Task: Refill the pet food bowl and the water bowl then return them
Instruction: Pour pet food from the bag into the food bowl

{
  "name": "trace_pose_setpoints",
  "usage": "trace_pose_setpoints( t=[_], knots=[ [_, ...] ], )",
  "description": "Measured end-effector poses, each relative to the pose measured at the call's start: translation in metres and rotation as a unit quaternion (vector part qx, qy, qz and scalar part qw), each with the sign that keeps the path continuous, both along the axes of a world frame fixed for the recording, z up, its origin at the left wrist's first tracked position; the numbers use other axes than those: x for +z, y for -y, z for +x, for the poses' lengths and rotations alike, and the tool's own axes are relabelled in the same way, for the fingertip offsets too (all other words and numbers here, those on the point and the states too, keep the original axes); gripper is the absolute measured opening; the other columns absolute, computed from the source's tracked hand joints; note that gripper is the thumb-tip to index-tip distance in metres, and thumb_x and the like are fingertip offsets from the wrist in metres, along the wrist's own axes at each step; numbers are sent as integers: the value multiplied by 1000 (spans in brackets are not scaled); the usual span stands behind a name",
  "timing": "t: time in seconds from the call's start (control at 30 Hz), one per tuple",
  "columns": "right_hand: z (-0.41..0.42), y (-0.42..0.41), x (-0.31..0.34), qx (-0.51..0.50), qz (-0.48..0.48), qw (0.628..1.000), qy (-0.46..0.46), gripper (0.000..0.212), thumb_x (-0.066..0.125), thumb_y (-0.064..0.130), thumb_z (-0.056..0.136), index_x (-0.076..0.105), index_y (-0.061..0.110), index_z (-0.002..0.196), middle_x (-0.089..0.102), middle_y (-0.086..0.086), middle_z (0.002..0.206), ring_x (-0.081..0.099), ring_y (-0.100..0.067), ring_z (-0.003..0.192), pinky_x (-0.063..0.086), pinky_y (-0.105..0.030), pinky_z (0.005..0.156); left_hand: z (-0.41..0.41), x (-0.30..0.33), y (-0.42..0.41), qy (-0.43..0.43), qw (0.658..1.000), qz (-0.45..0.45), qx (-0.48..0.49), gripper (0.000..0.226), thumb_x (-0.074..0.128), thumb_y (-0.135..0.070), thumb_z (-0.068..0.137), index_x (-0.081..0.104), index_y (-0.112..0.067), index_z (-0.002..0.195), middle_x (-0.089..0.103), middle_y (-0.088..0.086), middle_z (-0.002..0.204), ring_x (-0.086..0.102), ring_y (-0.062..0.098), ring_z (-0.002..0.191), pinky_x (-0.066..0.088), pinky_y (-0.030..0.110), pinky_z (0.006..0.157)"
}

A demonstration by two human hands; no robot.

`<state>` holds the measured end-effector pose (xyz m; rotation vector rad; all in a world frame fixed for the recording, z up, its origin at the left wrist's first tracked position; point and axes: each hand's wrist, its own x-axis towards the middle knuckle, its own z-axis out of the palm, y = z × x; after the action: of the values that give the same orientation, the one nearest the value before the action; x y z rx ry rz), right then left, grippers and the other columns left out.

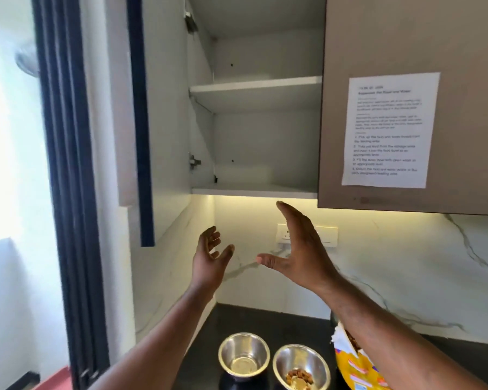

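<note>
Left hand [210, 256] and right hand [299, 253] raised, fingers spread, gripping nothing, below open cupboard [255, 190]. Table [265, 319] at 6 o'clock: empty bowl [243, 356], bowl with kibble [300, 367], yellow bag [355, 367].

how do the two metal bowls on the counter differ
The left bowl holds no food, its shiny bottom bare; the right bowl has a little brown kibble in it. The right bowl sits beside the yellow food bag; the left bowl is farther from it. Both are round steel bowls, upright on the dark counter.
</note>
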<state>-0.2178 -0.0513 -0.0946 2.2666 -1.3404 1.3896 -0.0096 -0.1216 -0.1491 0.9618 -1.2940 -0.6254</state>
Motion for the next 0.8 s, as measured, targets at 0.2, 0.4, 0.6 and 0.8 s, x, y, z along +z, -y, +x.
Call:
trace_pose_setpoints(
  t=[0.2,0.4,0.6,0.8],
  knots=[
    [55,-27,23,27,-58,998,15,115,62,85,69,24,25,160,32,0,165,30,-17,150,36,-39,119,52,16,-21,-45,997,-13,58,56,79,-28,87,49,-22,134,60,-1,128,59,18,116,54,37,96],
    [108,-50,40,29,-76,996,47,110,53,90,73,24,28,159,29,4,166,28,-7,148,34,-30,115,102,31,-38,-46,991,-74,101,73,85,-21,80,35,-38,132,54,-7,122,58,17,114,55,36,93],
    [151,-68,39,40,-65,990,120,100,51,87,78,25,32,157,36,12,160,41,0,138,40,-20,102,123,56,-49,86,969,-226,44,90,83,-1,78,38,-27,151,50,-4,141,54,9,124,54,26,101],
    [169,-76,46,47,-56,986,150,91,61,70,83,26,32,158,42,14,157,59,-4,122,59,-29,92,115,58,-39,86,970,-225,-10,89,88,-16,75,43,-37,149,46,-13,140,49,7,131,52,40,107]
  ],
)
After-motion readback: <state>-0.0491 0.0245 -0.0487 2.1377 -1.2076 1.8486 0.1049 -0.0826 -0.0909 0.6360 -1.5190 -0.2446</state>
